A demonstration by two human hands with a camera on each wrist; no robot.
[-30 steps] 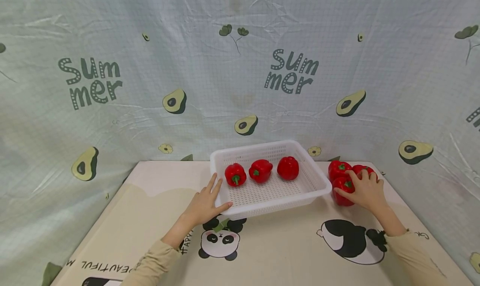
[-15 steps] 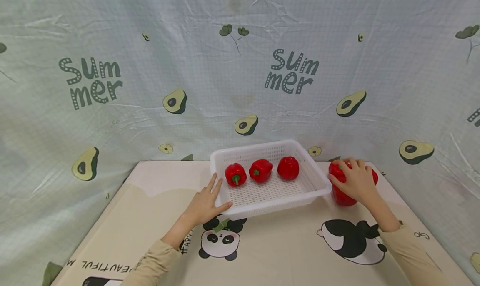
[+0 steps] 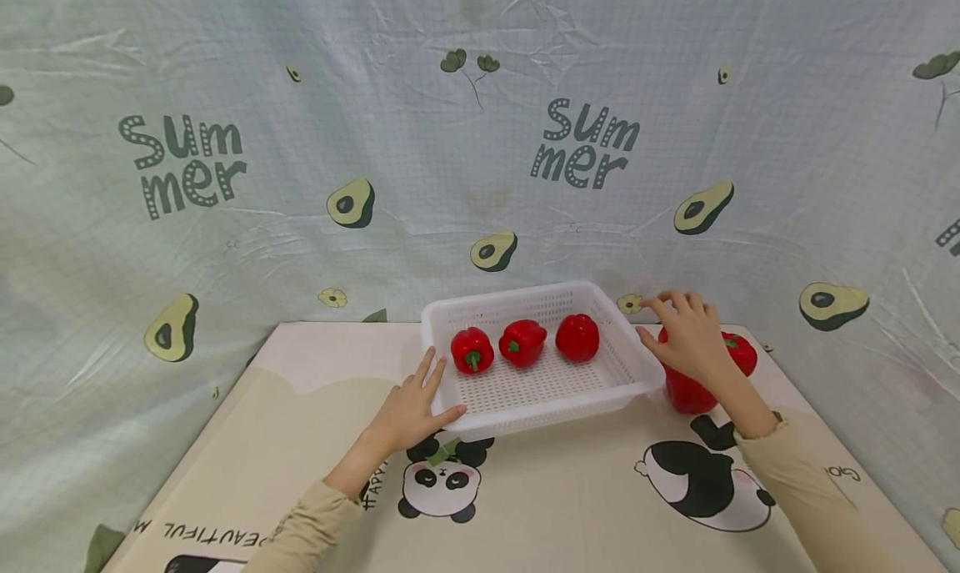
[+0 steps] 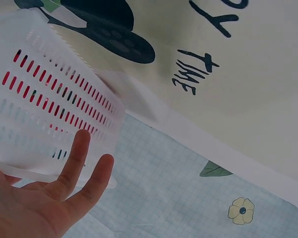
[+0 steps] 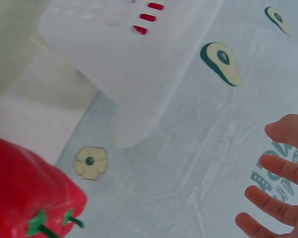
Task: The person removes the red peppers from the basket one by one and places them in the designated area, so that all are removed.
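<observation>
The shallow basket (image 3: 555, 409) is white plastic, a round-cornered rectangle with slotted walls and a floor pierced like mesh. Inside it, in a row towards its back, sit three glossy, lobed red peppers (image 3: 522, 343). At the basket's left end the left hand (image 3: 405, 410) rests against wall and rim, fingers straight and spread. Off the basket's right end, well apart from its partner, the right hand (image 3: 686, 339) hovers with parted, gently bent fingers (the wrist view shows them holding nothing). More smooth red peppers (image 3: 741, 354), partly hidden by that hand, sit right of the basket. Behind the basket hangs a creased, faintly gridded sheet (image 3: 420, 139).
</observation>
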